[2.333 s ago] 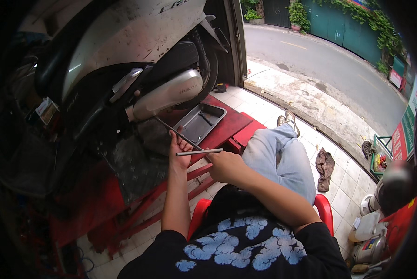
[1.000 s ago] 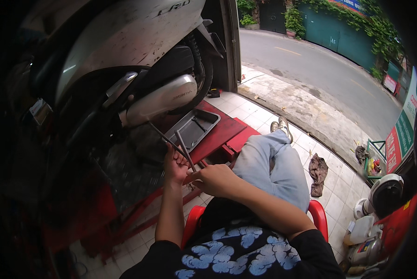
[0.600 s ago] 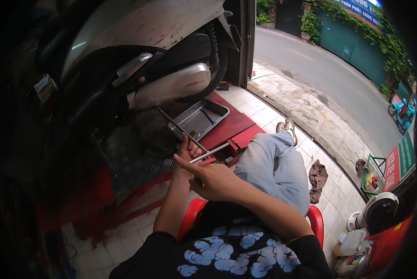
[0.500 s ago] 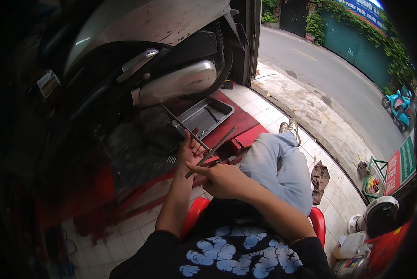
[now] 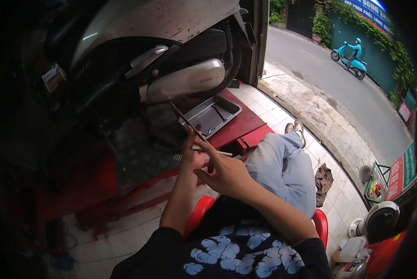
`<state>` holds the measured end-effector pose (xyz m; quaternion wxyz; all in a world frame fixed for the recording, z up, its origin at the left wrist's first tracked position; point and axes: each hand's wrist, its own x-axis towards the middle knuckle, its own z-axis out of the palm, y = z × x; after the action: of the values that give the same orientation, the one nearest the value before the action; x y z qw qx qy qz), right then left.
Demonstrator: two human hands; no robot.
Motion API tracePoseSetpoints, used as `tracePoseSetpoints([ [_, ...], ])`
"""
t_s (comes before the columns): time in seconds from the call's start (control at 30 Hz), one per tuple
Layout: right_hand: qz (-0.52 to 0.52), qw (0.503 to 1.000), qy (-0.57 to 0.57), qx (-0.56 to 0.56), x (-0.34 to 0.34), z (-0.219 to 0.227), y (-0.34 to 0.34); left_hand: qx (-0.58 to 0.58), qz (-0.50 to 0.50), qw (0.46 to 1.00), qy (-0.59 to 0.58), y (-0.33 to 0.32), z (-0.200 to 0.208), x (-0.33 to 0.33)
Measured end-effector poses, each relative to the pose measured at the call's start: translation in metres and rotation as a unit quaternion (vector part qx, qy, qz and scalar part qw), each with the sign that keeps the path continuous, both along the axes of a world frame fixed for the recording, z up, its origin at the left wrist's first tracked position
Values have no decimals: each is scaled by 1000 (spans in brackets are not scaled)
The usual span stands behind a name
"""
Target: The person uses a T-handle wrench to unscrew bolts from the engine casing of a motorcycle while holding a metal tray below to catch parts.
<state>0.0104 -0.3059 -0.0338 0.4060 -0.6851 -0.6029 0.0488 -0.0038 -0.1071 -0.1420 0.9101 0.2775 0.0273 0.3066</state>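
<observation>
A T-handle wrench (image 5: 184, 119) slants from the scooter's lower side down to my hands, its thin crossbar (image 5: 224, 153) lying almost level. My left hand (image 5: 192, 151) is closed loosely around the shaft near the crossbar, palm partly turned up. Over the crossbar reaches my right hand (image 5: 229, 173), index finger stretched out and thumb spread apart; it touches or nearly touches the bar without wrapping it. The wrench's far tip meets the dark area under the silver cover (image 5: 190, 80) of the scooter (image 5: 143, 25); what it sits on is hidden in shadow.
A grey metal tray (image 5: 234, 110) with a dark tool inside rests on the red lift platform (image 5: 231, 124). My crossed legs (image 5: 280, 172) stretch out beside it. A brown rag (image 5: 323, 183) lies on the tiles. Jugs (image 5: 350, 249) stand at lower right; a rider on a turquoise scooter (image 5: 348, 60) is on the street.
The crossbar has turned from a steep slant to nearly level. My right hand has opened its fingers and shifted slightly up and right. The turquoise scooter has moved farther up the street.
</observation>
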Motion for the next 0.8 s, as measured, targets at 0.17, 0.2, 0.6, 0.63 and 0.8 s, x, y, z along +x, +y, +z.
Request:
tracePoseSetpoints([
  [0.17, -212, 936, -271, 66, 12, -28, 16, 10, -15, 1000, -24, -7, 7, 4],
  [0.2, -238, 918, -295, 114, 18, -20, 14, 6, -30, 998, -50, -8, 10, 1],
  [0.6, -92, 995, 17, 42, 30, -57, 19, 202, 2, 975, 90, -17, 18, 1],
  [0.63, -93, 992, 63, 57, 29, -55, 19, 241, 3, 965, 105, -13, 23, 3],
  [0.8, -114, 966, 207, 106, 23, -31, 11, 170, 277, 912, 249, 54, 42, 9],
])
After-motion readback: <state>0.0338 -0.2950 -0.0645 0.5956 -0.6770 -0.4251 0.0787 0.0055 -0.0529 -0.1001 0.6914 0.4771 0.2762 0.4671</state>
